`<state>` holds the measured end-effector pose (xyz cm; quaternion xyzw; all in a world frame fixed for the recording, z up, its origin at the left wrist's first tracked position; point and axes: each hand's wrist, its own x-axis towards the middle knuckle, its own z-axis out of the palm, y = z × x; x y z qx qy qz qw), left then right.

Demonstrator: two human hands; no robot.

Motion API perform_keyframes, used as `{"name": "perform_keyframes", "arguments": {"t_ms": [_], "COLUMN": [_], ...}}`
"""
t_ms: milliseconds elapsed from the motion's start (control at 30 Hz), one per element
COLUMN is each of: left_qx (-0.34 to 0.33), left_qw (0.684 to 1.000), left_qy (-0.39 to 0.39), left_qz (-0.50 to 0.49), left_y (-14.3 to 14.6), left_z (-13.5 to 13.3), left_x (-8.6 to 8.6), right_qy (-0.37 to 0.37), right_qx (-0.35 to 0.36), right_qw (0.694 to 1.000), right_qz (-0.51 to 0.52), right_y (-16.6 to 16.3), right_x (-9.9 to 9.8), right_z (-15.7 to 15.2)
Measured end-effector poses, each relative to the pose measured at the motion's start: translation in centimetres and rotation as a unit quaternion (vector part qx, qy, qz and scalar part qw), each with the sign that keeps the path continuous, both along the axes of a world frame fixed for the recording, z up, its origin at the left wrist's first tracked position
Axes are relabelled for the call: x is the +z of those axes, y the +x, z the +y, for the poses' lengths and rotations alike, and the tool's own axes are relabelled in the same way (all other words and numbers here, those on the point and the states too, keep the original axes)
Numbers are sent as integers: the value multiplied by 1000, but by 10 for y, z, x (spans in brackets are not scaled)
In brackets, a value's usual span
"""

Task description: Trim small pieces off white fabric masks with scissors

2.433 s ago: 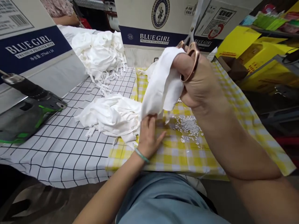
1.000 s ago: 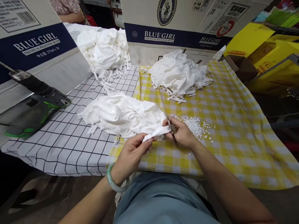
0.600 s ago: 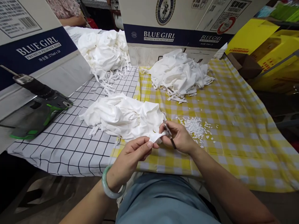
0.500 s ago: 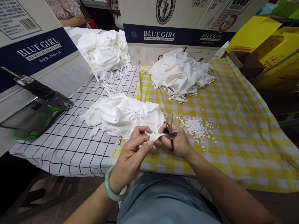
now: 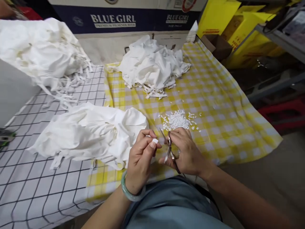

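Note:
Between the thumb and fingers of my left hand (image 5: 143, 156) is pinched a small white fabric piece (image 5: 155, 140). My right hand (image 5: 186, 149) is closed around a pair of scissors (image 5: 169, 148), whose blades are spread and point up and toward my left hand. Just left of my hands lies a crumpled white garment (image 5: 95, 133) with straps along its near edge. Beyond my right hand is a small heap of white snippets (image 5: 177, 120) on the yellow checked cloth.
A pile of white garments (image 5: 152, 63) lies at the back middle, another heap (image 5: 40, 47) at the back left. Behind them stands a cardboard box (image 5: 105, 44). Yellow bags (image 5: 216, 19) and a metal shelf (image 5: 278, 41) are at the right. A tool's end (image 5: 6, 136) shows at the left edge.
My view has turned to the right. My hands have moved apart, and the white strip that stretched between them is now a short piece in my left hand. The scissors have tilted.

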<state>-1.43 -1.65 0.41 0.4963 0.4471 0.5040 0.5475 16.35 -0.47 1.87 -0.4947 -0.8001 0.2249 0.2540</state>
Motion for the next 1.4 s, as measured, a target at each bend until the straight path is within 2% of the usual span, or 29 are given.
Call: {"name": "perform_keyframes", "arguments": {"t_ms": [133,400,867,1400], "left_qx": [-21,-61,-91,-99], "left_qw": [998,994,986,992], "left_qy": [42,64,107,60], "left_qz": [44,69,89,50], "left_y": [17,28,32,34], "left_z": [2,6,10,8], "left_x": [-7,-8,-11,-21], "right_qy": [-24,-74,-67,-31], "right_qx": [-9,-17,-14,-38], "right_qw": [998,997,998,999], "right_qz": [-55,-27,-12,-9], "right_y": [13,27,27,31], "right_x": [-2,-12,-17,-26], "right_z": [-2,-2,-2,-6]}}
